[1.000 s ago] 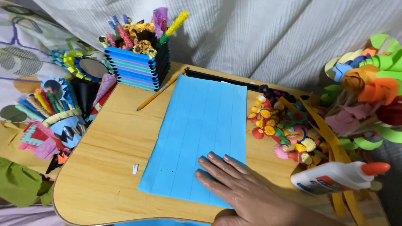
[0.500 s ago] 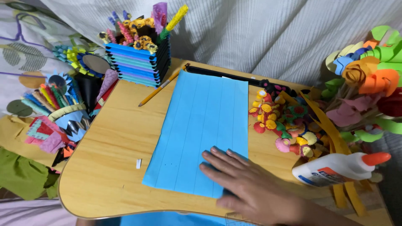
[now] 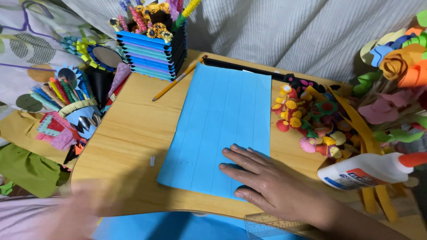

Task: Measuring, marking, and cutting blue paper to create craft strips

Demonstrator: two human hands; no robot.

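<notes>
A blue paper sheet (image 3: pixel 222 120) with ruled lengthwise lines lies on a small wooden table (image 3: pixel 129 133). My right hand (image 3: pixel 267 182) rests flat on the sheet's near right corner, fingers spread, holding nothing. My left hand (image 3: pixel 84 209) is a blur at the table's near left edge; I cannot tell what its fingers are doing. A pencil (image 3: pixel 178 79) lies at the sheet's far left corner. A clear ruler (image 3: pixel 267 222) shows under my right wrist, over a second blue sheet (image 3: pixel 169 226).
A white glue bottle (image 3: pixel 369 171) with an orange cap lies at the right. Small paper flowers (image 3: pixel 311 120) are heaped beside it. A blue striped holder (image 3: pixel 151 49) stands at the back, a black ruler (image 3: pixel 249 69) behind the sheet, cups of coloured sticks (image 3: pixel 66 98) at left.
My left hand has come into view at the near left, blurred by motion. My right hand stays pressed on the sheet. The camera has shifted a little.
</notes>
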